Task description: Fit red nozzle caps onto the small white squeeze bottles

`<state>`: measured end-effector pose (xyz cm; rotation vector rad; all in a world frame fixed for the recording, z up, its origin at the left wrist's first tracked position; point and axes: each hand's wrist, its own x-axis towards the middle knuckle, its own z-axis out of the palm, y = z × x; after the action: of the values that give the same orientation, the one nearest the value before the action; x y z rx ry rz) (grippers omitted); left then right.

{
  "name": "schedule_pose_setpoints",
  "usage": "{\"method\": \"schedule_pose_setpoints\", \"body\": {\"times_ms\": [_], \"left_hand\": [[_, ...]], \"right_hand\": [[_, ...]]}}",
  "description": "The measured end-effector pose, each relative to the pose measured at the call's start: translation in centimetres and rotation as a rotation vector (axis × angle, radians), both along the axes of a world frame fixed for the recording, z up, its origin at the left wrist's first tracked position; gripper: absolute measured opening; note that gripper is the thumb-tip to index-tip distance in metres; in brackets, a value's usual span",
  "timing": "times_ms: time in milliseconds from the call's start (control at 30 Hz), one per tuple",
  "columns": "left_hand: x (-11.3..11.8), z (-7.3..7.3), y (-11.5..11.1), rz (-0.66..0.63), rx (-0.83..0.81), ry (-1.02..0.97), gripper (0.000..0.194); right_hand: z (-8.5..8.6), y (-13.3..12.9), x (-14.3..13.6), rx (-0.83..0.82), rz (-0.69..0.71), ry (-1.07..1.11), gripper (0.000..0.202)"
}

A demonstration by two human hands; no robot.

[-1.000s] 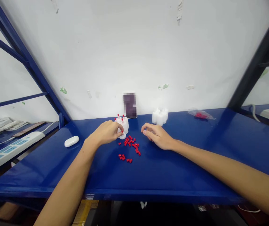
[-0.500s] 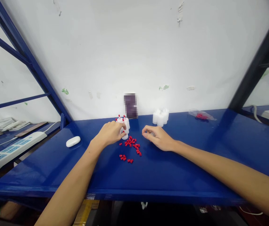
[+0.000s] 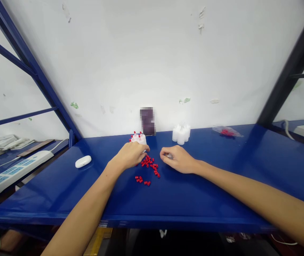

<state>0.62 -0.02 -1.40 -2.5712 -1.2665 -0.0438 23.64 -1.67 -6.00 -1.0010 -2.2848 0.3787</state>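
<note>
My left hand (image 3: 132, 154) is bent over the table, fingers curled and thumb close to them, just above the heap of small red caps (image 3: 148, 160). What lies between its fingertips, if anything, is hidden. Behind it stand small white bottles (image 3: 142, 140) topped with red caps, partly covered by the hand. My right hand (image 3: 178, 159) rests closed on the table, right of the heap. A small pale thing shows between its thumb and fingers, too little of it to name. Several more red caps (image 3: 140, 179) lie nearer the front.
White bottles without red tops (image 3: 181, 134) stand together near the wall. A clear bag with red pieces (image 3: 227, 132) lies at the back right. To the left are a white oval case (image 3: 83, 161) and a power strip (image 3: 16, 172). A blurred dark panel (image 3: 147, 121) leans at the wall.
My left hand has moved slightly right and down from the red-capped bottles toward the loose caps. My right hand has shifted only a little.
</note>
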Motion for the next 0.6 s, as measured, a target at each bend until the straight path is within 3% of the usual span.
{"method": "schedule_pose_setpoints", "body": {"times_ms": [167,400,500,600], "left_hand": [[0.5,-0.3,-0.2,-0.007,-0.087,0.086,0.037],[0.5,-0.5,0.2,-0.024,-0.081,0.068,0.028],[0.5,-0.5,0.2,-0.047,-0.003,-0.073,0.022],[1.6,-0.9,-0.5,-0.136,-0.003,-0.449,0.017]], "right_hand": [[-0.1,0.1,0.0,0.017,-0.006,-0.016,0.012],[0.0,0.2,-0.1,-0.021,-0.009,0.002,0.014],[0.1,0.2,0.0,-0.057,-0.008,0.043,0.013],[0.0,0.3,0.1,-0.121,0.064,0.166,0.011]]}}
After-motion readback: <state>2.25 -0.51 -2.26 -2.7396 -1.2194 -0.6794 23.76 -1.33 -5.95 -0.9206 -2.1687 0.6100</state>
